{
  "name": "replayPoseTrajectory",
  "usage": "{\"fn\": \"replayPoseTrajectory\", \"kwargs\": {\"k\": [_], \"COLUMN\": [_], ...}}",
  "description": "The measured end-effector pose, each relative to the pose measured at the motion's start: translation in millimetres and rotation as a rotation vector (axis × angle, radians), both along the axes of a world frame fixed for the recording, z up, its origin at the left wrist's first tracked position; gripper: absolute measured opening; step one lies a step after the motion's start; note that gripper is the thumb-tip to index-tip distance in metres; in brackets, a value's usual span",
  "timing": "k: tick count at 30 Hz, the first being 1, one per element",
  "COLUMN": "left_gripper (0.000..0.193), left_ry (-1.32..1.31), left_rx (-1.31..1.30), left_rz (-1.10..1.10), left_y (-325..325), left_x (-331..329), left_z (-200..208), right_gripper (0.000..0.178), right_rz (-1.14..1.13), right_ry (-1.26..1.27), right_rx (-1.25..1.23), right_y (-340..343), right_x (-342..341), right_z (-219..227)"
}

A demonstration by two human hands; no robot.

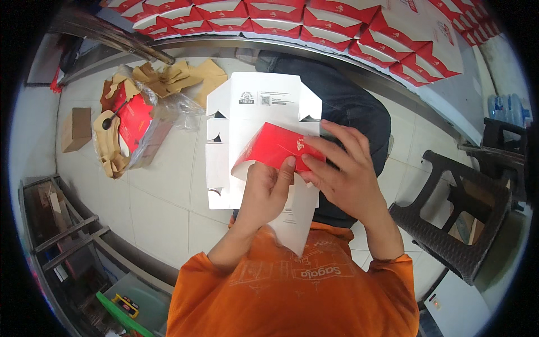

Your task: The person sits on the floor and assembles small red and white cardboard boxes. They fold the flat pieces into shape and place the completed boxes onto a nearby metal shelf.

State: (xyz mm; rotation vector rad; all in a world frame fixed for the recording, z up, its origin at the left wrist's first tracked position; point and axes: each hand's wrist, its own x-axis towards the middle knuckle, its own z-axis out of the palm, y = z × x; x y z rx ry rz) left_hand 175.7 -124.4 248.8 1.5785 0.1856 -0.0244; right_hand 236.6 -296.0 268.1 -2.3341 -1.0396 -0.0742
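Head view: partly folded red-and-white carton [268,147] over white die-cut blank [218,160].
Left hand [263,191] pinches the carton; right hand [349,175] grasps its end.

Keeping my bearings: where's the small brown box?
Head view, left side: the small brown box sits on the floor, just left of the torn-open package.

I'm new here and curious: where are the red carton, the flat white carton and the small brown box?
Red carton [275,147]: head view, its red panel.
Flat white carton [244,130]: head view, its middle panel.
Small brown box [81,129]: head view, one side face.
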Motion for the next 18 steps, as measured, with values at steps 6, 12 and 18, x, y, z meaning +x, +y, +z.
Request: {"fn": "replayPoseTrajectory", "kwargs": {"k": [6, 12, 18], "left_gripper": [0.019, 0.025, 0.038], "left_ry": [0.224, 0.226, 0.038], "left_rx": [-0.467, -0.192, 0.120], "left_rz": [0.044, -0.046, -0.087], "left_y": [-12.0, -4.1, -16.0], "left_x": [7.5, 35.9, 21.9], "left_z": [3.5, -27.9, -62.2], "right_gripper": [0.046, 0.042, 0.075], "right_rz": [-0.037, -0.185, -0.057], "right_ry": [0.770, 0.491, 0.240], "right_rx": [0.053, 0.880, 0.049], "right_y": [-5.8, -27.7, -33.8], "right_x": [29.3, 5.3, 13.3], "right_z": [-4.9, -60.3, -23.7]}}
